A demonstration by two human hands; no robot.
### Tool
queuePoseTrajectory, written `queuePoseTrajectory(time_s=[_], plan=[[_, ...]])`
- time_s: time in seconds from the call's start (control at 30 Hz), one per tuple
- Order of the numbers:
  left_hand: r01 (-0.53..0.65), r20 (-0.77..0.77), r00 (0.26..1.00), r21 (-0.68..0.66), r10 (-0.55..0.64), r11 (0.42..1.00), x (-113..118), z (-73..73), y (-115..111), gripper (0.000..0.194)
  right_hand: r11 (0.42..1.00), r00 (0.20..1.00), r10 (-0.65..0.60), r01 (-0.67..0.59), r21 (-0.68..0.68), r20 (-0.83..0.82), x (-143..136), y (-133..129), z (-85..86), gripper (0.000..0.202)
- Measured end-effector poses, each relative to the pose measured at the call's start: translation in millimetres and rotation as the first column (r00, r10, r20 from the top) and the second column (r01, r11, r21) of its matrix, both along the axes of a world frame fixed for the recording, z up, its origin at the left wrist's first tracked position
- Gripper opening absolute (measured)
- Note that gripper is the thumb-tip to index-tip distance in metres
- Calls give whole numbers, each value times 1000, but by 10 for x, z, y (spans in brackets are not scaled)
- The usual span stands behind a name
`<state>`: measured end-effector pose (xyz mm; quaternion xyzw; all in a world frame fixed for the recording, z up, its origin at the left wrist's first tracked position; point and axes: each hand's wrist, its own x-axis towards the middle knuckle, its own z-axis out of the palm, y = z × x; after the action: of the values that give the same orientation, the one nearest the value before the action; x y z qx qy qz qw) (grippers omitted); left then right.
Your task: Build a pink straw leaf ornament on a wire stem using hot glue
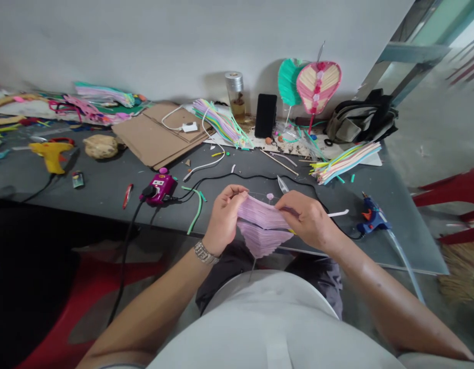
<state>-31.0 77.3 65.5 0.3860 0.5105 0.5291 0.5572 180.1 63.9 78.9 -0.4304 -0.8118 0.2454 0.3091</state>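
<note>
A lilac fan-shaped piece (263, 220), made of rows of fuzzy pipe cleaners, is held over the table's front edge. My left hand (225, 218) pinches its upper left corner. On the other side, my right hand (308, 218) grips the upper right edge between thumb and fingers. A dark gap runs across the piece, and a thin wire (253, 269) sticks out of its lower point. Just beyond the right hand lie a pointed metal blade (283, 184) and a small pink piece (270, 196). A white strip (338, 212) shows to the right of that hand.
A blue glue gun (375, 218) stands at right, a yellow one (52, 154) at left. A purple power socket (160, 188) trails black cords. Pipe cleaner bundles (223, 123), cardboard (160, 136), a phone (265, 115), a jar (235, 95) and two finished fans (319, 87) line the back.
</note>
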Motion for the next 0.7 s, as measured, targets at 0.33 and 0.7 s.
queuePoseTrajectory(time_s=[0.33,0.7], plan=[[-3,35,999,13,3,1000,-21,-83,16,26,990,995,-60,50,-130,-76,62,90,38,17],[-62,97,993,-47,67,997,-92,-161,132,29,998,997,23,-27,-49,-69,4,301,-109,31]])
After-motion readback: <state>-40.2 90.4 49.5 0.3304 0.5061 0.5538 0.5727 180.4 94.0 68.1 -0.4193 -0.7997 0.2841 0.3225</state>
